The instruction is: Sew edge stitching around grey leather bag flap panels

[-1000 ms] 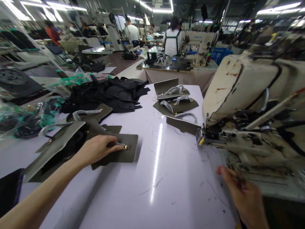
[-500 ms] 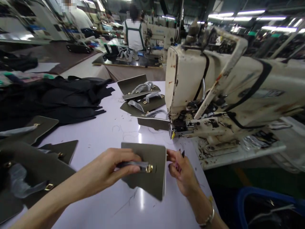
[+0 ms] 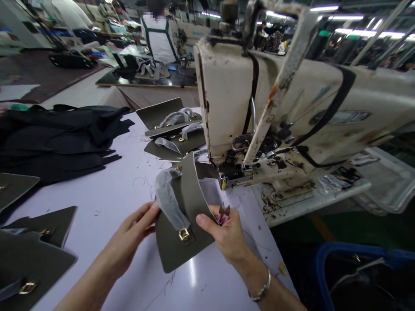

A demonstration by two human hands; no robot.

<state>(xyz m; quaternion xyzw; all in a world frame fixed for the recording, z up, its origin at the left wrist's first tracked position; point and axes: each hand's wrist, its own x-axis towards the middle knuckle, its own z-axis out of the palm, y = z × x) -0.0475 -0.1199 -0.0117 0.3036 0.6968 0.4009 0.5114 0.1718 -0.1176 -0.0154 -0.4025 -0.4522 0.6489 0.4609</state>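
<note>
A grey-green leather flap piece (image 3: 186, 207) with a gold buckle (image 3: 184, 234) and a plastic-wrapped strap stands tilted above the white table (image 3: 106, 194). My left hand (image 3: 131, 235) grips its left edge with fingers behind it. My right hand (image 3: 223, 231) pinches its right edge with the thumb, and small thread snips (image 3: 224, 211) poke up from the same hand. The flap's top reaches toward the needle area of the cream sewing machine (image 3: 275, 108).
More flap pieces are stacked behind the machine head (image 3: 171, 129) and others lie at the left (image 3: 35, 242). A pile of black fabric (image 3: 61, 138) covers the far left. A blue bin (image 3: 356, 276) sits low right. Another person in a white top (image 3: 158, 34) works farther back.
My left hand carried a flap piece from the left pile to the machine. My right hand came up and took its right edge. The piece now stands more upright.
</note>
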